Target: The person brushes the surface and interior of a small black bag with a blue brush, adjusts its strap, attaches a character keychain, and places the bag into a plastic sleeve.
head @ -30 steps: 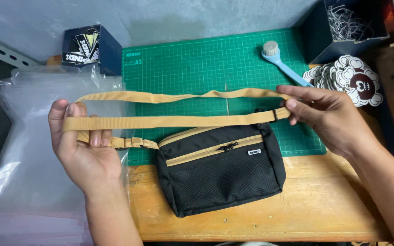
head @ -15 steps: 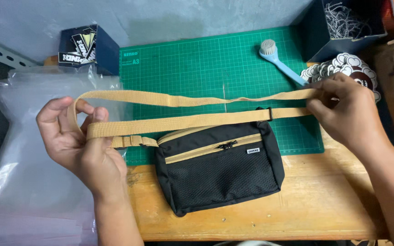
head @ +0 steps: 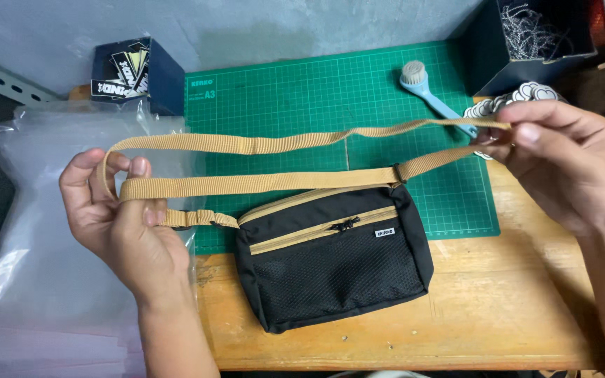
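Wooden bench [head: 498,315] | black pouch [head: 337,259]; tan strap [head: 260,183] taut | both hands' fingers pinching strap ends

Soft, even overhead light, moderately bright. Glare whitens the plastic bags [head: 50,280]. The right hand [head: 561,164] looks slightly blurred

Bare wooden bench [head: 512,315] right of black pouch [head: 334,262], taut tan strap [head: 260,183] barring green mat [head: 330,98]
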